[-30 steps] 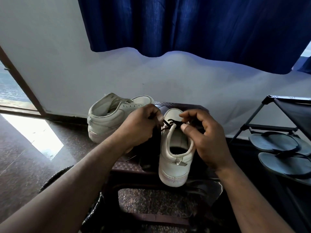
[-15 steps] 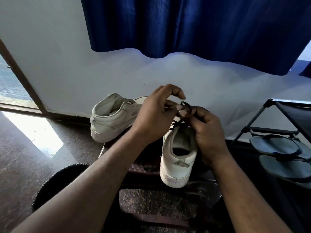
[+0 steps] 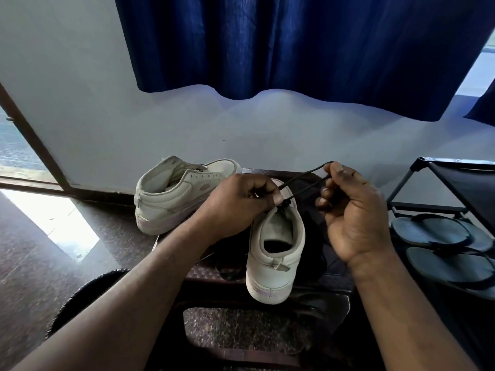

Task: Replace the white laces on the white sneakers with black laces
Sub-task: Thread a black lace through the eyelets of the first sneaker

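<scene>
Black lace (image 3: 301,176) pinched, left hand (image 3: 238,204), right hand (image 3: 356,215), sneaker patch (image 3: 205,186) illegible

A single head-worn wide-angle view looks forward and down, close above the left hand (image 3: 235,202) and right hand (image 3: 356,210), facing the pale painted wall (image 3: 80,116).

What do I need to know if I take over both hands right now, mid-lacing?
Left hand: its grip pinches the black lace right at the top of the near sneaker.
Right hand: its grip pinches a loop of the same lace, drawn up and to the right.
The near sneaker stands on the stool, heel toward the camera. The other sneaker sits to its far left.
Done: the black lace reaches the top of the near sneaker.
Left: probably finish the bow. The other sneaker's lacing cannot be judged from here, so check it.
</scene>
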